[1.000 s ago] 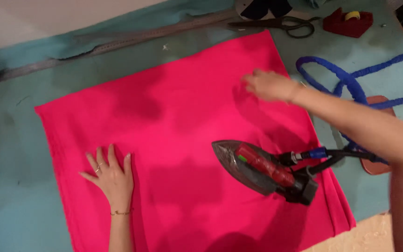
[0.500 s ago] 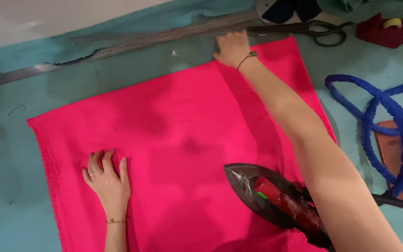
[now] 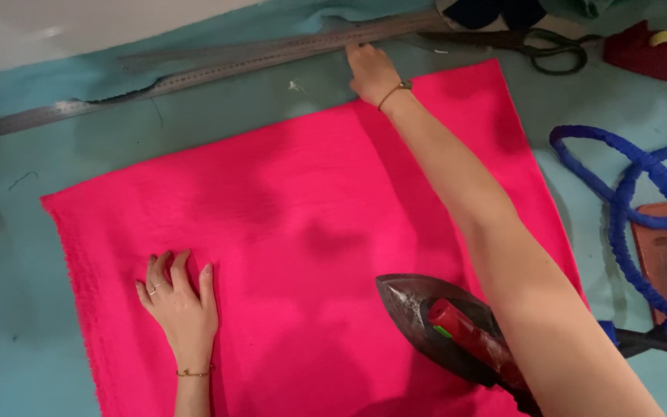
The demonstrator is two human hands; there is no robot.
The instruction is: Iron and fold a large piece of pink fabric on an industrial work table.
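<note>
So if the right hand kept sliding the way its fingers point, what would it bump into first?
Most likely the long metal ruler. The right hand points up past the pink cloth, fingertips seemingly already at the ruler's edge, though actual contact is hard to tell.

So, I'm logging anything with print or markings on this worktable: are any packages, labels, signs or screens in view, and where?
No packages, labels, signs or screens in view.
Nearest thing: long grey metal ruler, with fine markings, lying along the far edge of the table beyond the pink fabric; the right hand reaches to it.
The left hand lies flat on the fabric, holding nothing.
</note>
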